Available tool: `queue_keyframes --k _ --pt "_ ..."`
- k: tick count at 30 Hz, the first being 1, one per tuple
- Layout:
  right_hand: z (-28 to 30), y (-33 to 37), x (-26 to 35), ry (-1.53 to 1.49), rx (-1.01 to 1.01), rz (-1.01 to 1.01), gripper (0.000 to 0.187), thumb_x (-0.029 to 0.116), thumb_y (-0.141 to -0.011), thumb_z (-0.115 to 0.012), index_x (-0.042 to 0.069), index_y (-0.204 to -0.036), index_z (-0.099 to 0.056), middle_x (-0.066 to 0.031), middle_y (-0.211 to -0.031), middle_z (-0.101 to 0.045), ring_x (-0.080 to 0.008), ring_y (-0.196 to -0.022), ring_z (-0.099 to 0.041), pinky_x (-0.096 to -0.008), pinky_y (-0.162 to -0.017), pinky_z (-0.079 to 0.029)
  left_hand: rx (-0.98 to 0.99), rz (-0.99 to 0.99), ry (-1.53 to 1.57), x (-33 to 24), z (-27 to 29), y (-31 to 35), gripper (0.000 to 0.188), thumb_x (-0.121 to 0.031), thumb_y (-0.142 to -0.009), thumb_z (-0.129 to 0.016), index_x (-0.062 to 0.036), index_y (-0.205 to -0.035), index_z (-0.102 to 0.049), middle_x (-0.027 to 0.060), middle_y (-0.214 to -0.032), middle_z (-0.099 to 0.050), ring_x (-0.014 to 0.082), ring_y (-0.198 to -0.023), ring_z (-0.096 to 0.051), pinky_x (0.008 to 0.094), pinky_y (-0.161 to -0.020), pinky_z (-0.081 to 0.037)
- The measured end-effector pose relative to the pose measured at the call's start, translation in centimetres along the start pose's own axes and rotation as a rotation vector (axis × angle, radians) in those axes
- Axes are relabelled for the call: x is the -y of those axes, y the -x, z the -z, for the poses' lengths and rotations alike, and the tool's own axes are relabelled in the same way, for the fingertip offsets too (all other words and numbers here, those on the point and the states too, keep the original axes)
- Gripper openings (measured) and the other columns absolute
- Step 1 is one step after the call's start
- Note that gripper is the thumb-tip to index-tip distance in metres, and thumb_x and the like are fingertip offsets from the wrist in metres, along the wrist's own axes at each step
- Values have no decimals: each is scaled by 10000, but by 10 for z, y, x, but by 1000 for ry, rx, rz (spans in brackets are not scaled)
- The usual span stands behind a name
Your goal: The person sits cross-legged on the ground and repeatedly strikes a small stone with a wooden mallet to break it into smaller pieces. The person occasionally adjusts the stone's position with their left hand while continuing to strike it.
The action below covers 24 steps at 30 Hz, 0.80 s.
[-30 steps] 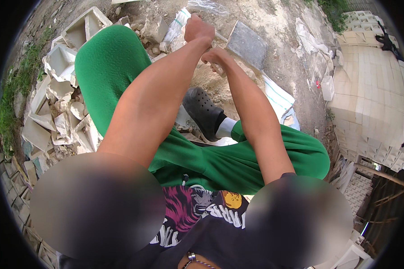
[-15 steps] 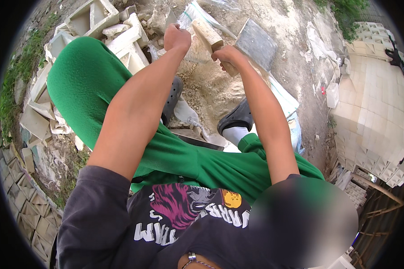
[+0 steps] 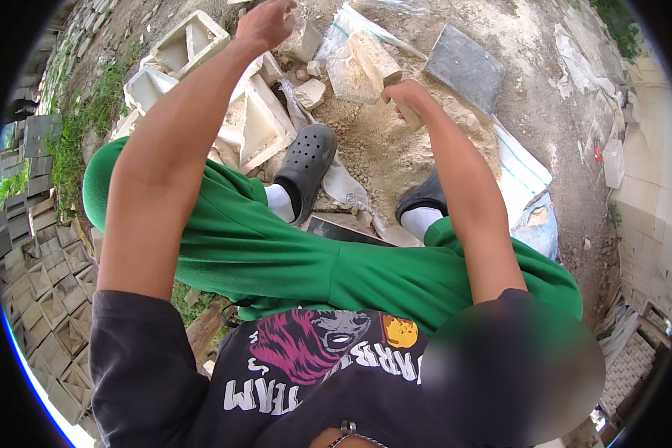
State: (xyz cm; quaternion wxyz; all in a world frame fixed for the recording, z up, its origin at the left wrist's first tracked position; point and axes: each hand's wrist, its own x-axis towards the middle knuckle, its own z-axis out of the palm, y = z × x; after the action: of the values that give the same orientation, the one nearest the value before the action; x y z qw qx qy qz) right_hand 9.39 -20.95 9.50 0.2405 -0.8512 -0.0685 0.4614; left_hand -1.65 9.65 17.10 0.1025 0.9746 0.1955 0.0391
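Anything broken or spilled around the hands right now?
Yes. Pale cast blocks lie cracked and tumbled beside the left foot, with loose chunks near the left hand. Sandy rubble has spilled over the white sheet below the right hand, which grips a stone piece.

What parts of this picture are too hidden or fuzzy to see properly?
Head view:
- Left hand: it reaches the top edge, so whether it holds anything cannot be told.
- Right hand: it grips a tan stone block, but its fingers cover the block's lower end.
- Right shoe: partly behind the right forearm.
- Lower right: a blurred patch hides that area.
- Stacked blocks at left: bent by the lens rim.
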Motion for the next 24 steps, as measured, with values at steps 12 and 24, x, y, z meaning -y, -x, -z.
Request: queue_keyframes --k 12,24 --pt "-14 -5 4 -15 2 37 383 158 -694 -685 -68 -1002 -660 -189 -797 -687 -272 -609 -681 -409 -568 -540 -193 -377 -200 -47 135 -35 269 -240 -859 -616 -106 -1083 -682 167 -1086 -693 365 -1033 -653 493 -871 -523" --pt "0 -23 11 136 0 -59 395 184 -709 -684 -88 -994 -654 -198 -834 -683 -266 -614 -676 -423 -577 -547 -56 -528 -315 -61 107 -88 291 -218 -825 -619 -145 -1090 -716 164 -1000 -721 361 -1002 -674 487 -869 -525"
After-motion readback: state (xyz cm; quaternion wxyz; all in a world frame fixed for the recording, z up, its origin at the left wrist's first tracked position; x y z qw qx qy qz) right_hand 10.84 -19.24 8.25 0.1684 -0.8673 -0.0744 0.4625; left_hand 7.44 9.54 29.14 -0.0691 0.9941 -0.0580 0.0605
